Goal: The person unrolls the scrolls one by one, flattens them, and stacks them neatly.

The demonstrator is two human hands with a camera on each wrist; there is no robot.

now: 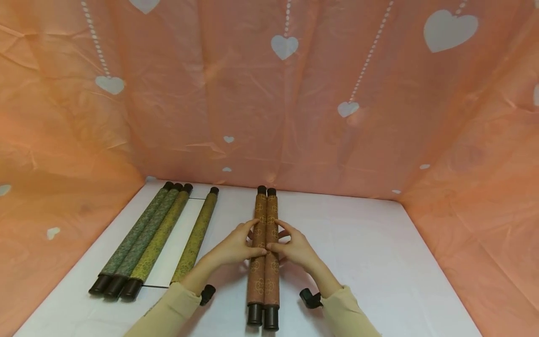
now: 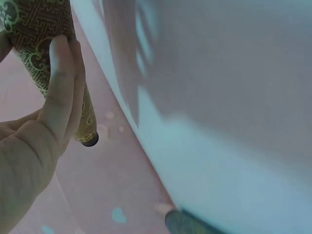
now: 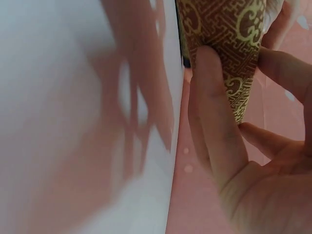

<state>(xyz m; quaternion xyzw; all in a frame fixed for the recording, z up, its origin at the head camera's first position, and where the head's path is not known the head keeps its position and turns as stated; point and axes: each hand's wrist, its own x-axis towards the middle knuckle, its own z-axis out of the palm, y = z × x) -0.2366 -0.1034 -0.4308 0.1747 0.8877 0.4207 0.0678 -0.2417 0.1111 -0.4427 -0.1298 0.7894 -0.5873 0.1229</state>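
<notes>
Table (image 1: 358, 252): Green rolls (image 1: 147, 234) side by side, presumably done; yellow rolls (image 1: 161, 234) apart, maybe left to do; brown rolls (image 1: 260, 234) together mid-table, in progress. Left hand (image 1: 237, 243), right hand (image 1: 294, 248): fingers curled round brown pair.

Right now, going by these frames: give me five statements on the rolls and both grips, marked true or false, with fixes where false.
1. The left grip holds the left brown roll. True.
2. The right grip holds a green roll. False: it holds the right brown roll.
3. The brown rolls are plain. False: both carry a pattern.
4. In the head view, the two green rolls lie left of the two yellow rolls. True.
5. The two yellow rolls touch each other. False: they lie apart, with a gap between.
</notes>
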